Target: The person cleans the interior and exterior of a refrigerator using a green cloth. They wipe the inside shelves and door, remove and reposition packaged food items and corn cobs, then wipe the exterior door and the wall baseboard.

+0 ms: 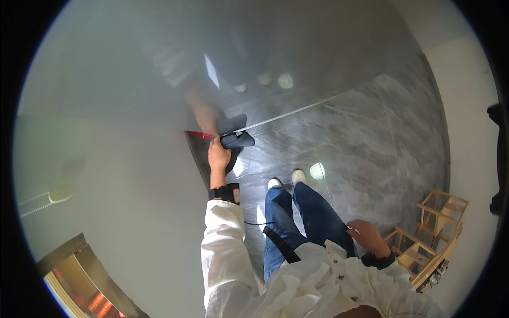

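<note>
My left hand (218,154) reaches forward and grips a dark blue-grey, soft-looking folded thing (238,140), perhaps a cloth. It is held at the lower part of an upright glossy panel (167,79), which mirrors the hand, the thing and my shoes. Whether it touches the panel I cannot tell. Beside the hand, a red patch (200,135) shows low at the wall corner. My right hand (364,234) hangs by my right thigh with its fingers curled. A small pale spot shows at its fingertips, too small to name.
Grey marble-look floor tiles (358,151) extend to a pale wall (465,119) on the right. A light wooden rack (437,214) stands near my right side. On the left are a pale wall (159,222), a bead chain (33,204) and a framed opening (103,274) with red lettering beyond.
</note>
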Available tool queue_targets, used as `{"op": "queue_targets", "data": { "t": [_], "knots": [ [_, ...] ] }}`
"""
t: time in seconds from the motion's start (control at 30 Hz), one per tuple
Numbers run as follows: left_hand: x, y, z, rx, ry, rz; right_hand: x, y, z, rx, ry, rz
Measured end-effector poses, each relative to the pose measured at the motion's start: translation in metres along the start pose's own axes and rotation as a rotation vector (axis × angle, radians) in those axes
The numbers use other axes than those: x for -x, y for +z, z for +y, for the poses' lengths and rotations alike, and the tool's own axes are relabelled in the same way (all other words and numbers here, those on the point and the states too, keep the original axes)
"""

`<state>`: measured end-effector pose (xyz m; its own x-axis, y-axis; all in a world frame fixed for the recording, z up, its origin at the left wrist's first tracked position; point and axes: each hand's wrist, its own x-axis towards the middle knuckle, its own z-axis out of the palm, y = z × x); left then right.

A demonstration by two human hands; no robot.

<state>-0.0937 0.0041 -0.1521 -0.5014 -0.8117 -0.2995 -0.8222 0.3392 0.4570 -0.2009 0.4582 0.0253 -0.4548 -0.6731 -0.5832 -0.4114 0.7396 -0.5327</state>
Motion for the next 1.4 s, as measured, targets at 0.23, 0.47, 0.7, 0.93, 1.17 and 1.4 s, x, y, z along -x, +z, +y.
{"op": "queue_targets", "data": {
  "t": [0.23,0.47,0.7,0.93,1.17,1.4],
  "knots": [
    [0.079,-0.089,0.109,0.494,0.394,0.455,0.009,0.007,0.005,0.02,0.09,-0.011],
    [0.045,-0.072,0.207,-0.174,0.926,1.191,0.018,0.018,0.014,0.022,0.136,-0.013],
    [0.003,0.057,0.174,-0.846,1.339,0.574,0.041,0.021,0.038,-0.042,0.167,0.047],
    [0.025,0.058,0.021,-0.506,0.095,-0.11,0.057,0.033,0.074,0.035,0.139,0.047],
    [0.011,0.003,-0.02,-0.047,-0.01,0.06,0.039,0.037,0.084,0.093,0.12,-0.049],
    [-0.022,0.019,0.005,0.854,-0.147,-0.133,0.034,0.044,0.087,0.083,0.099,-0.022]
  ]
}}
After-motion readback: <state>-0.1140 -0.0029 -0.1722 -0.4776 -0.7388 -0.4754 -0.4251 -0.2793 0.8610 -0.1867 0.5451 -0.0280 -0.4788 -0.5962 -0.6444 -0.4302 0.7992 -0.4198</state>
